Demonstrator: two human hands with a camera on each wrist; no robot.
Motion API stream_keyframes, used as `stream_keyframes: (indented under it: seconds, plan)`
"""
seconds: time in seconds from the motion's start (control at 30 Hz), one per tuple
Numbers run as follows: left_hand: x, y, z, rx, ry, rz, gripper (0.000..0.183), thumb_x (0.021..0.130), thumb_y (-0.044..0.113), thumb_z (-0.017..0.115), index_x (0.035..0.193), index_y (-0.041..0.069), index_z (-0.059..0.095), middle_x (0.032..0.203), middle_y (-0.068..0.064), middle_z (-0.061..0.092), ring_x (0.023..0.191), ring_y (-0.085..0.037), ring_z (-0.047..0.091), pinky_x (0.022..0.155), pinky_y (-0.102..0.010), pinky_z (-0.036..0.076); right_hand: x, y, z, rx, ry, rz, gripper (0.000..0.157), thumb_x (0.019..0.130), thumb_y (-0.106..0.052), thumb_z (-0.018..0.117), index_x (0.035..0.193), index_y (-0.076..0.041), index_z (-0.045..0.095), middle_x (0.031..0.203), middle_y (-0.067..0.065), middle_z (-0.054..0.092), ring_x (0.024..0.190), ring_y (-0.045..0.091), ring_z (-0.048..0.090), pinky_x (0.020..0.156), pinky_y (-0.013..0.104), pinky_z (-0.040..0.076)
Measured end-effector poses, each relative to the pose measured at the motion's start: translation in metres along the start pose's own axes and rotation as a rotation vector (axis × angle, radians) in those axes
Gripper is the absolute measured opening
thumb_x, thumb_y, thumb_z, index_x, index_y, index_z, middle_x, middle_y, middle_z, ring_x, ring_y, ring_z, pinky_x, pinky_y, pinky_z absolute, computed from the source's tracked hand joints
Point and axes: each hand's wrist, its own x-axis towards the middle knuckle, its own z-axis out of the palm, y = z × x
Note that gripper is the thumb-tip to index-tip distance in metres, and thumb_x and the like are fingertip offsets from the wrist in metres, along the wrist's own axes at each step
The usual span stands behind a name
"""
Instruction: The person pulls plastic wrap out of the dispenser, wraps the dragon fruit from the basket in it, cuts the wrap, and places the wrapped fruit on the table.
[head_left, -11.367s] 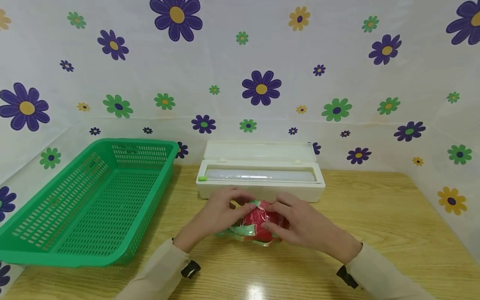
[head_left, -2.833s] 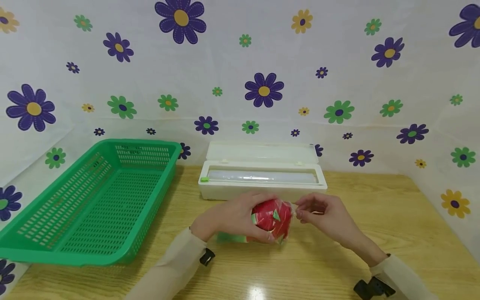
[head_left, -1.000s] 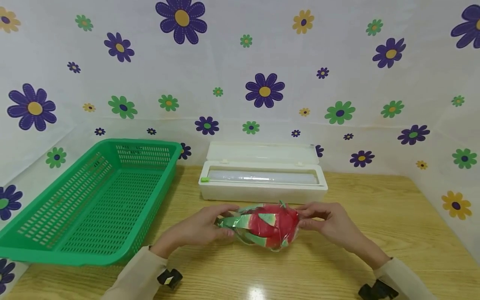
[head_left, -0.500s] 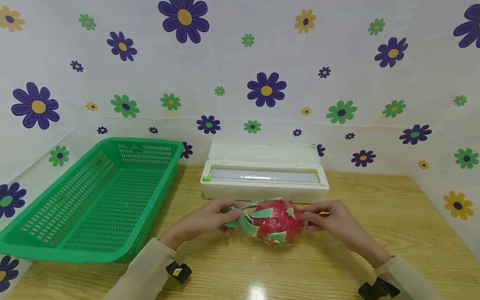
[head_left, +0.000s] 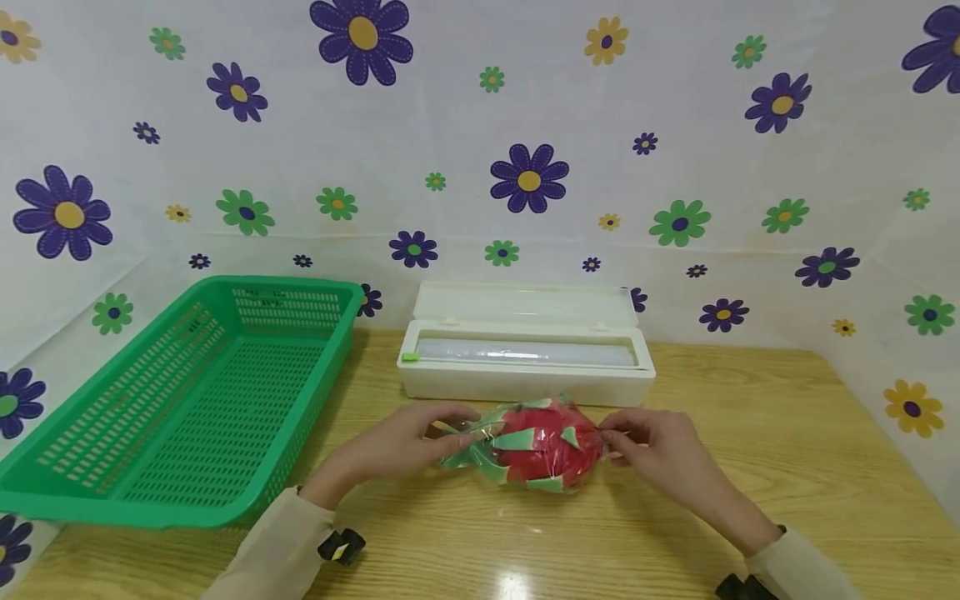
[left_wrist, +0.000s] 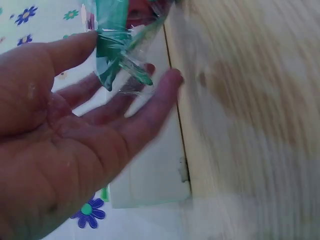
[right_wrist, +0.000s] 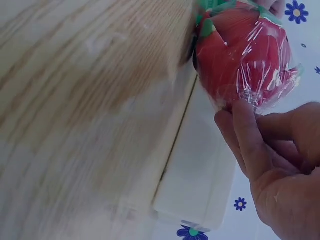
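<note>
A red dragon fruit with green leaf tips (head_left: 536,446), covered in clear cling film (right_wrist: 250,75), lies on its side at the middle of the table, leaves to the left. My right hand (head_left: 667,450) pinches the gathered film at the fruit's right end between thumb and fingertips. My left hand (head_left: 397,446) is at the leafy end. In the left wrist view its thumb touches the wrapped leaf tips (left_wrist: 112,55), while the other fingers are spread and loosely bent beneath them, not closed round the fruit.
Just behind the fruit stands a white cling film box (head_left: 525,383), lid raised, with a film roll (head_left: 517,352) and a green slider (head_left: 409,357) at its front left. A green slotted basket (head_left: 225,510) stands on the left of the wooden table (head_left: 735,417). Flowered cloth hangs behind.
Earlier both hands pressed on the fruit, then my left hand held its body. My left hand has since shifted to the leafy end and loosened, while my right hand still pinches the film.
</note>
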Motion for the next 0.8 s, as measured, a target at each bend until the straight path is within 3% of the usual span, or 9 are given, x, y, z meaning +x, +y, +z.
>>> stream_keyframes:
  seconds: [0.13, 0.23, 0.33, 0.47, 0.53, 0.63, 0.73, 0.8]
  plan:
    - [-0.003, 0.003, 0.004, 0.108, 0.025, 0.08, 0.036, 0.105, 0.027, 0.058, 0.139, 0.014, 0.063, 0.13, -0.006, 0.069, 0.107, -0.017, 0.063, 0.089, -0.029, 0.056, -0.003, 0.001, -0.004, -0.055, -0.1, -0.051, 0.026, 0.098, -0.001, 0.061, 0.121, 0.002, 0.071, 0.116, 0.019, 0.075, 0.091, 0.02, 0.078, 0.071, 0.023, 0.062]
    - [-0.003, 0.005, 0.008, 0.137, 0.055, 0.098, 0.038, 0.105, 0.021, 0.058, 0.141, 0.008, 0.062, 0.105, -0.004, 0.071, 0.082, -0.009, 0.057, 0.071, -0.02, 0.05, -0.006, 0.002, -0.004, -0.114, -0.15, -0.115, 0.032, 0.097, -0.002, 0.063, 0.128, 0.002, 0.067, 0.123, 0.019, 0.073, 0.101, 0.026, 0.077, 0.079, 0.027, 0.062]
    - [-0.003, 0.005, 0.011, 0.123, 0.081, 0.09, 0.038, 0.104, 0.017, 0.059, 0.141, 0.006, 0.061, 0.085, -0.002, 0.065, 0.061, -0.004, 0.04, 0.056, -0.018, 0.037, -0.008, 0.003, 0.0, -0.183, -0.136, -0.204, 0.031, 0.096, -0.003, 0.067, 0.126, 0.001, 0.065, 0.122, 0.019, 0.073, 0.104, 0.029, 0.076, 0.082, 0.031, 0.062]
    - [-0.002, 0.005, 0.013, 0.101, 0.107, 0.072, 0.036, 0.103, 0.017, 0.061, 0.137, 0.007, 0.064, 0.086, -0.006, 0.072, 0.055, -0.003, 0.031, 0.052, -0.019, 0.032, -0.008, 0.003, 0.008, -0.248, -0.054, -0.283, 0.018, 0.092, 0.0, 0.071, 0.11, -0.002, 0.067, 0.111, 0.017, 0.077, 0.095, 0.027, 0.078, 0.075, 0.029, 0.063]
    - [-0.001, 0.005, 0.012, 0.117, 0.11, 0.071, 0.035, 0.103, 0.018, 0.061, 0.136, 0.008, 0.066, 0.104, -0.009, 0.077, 0.062, -0.004, 0.042, 0.056, -0.019, 0.038, -0.008, 0.003, 0.009, -0.253, -0.027, -0.291, 0.015, 0.091, 0.001, 0.072, 0.105, -0.003, 0.067, 0.107, 0.016, 0.078, 0.092, 0.025, 0.079, 0.073, 0.029, 0.063]
    - [-0.001, 0.004, 0.01, 0.149, 0.093, 0.076, 0.036, 0.103, 0.02, 0.061, 0.137, 0.008, 0.065, 0.116, -0.012, 0.075, 0.085, -0.011, 0.063, 0.073, -0.024, 0.055, -0.007, 0.004, 0.008, -0.226, -0.034, -0.261, 0.019, 0.092, -0.001, 0.072, 0.11, -0.004, 0.067, 0.109, 0.015, 0.078, 0.092, 0.025, 0.078, 0.074, 0.031, 0.063]
    - [-0.003, 0.005, 0.006, 0.153, 0.07, 0.085, 0.04, 0.105, 0.024, 0.059, 0.141, 0.008, 0.061, 0.135, -0.01, 0.068, 0.115, -0.021, 0.067, 0.095, -0.037, 0.058, -0.007, 0.006, 0.005, -0.198, -0.057, -0.25, 0.026, 0.093, 0.0, 0.071, 0.118, -0.002, 0.066, 0.114, 0.016, 0.076, 0.094, 0.028, 0.078, 0.076, 0.031, 0.063]
    - [-0.006, 0.006, 0.003, 0.121, 0.05, 0.078, 0.044, 0.105, 0.027, 0.057, 0.146, 0.008, 0.057, 0.141, -0.011, 0.065, 0.123, -0.028, 0.065, 0.1, -0.045, 0.056, -0.007, 0.006, 0.003, -0.19, -0.073, -0.239, 0.03, 0.093, 0.001, 0.069, 0.123, -0.002, 0.065, 0.118, 0.017, 0.075, 0.096, 0.029, 0.077, 0.076, 0.029, 0.063]
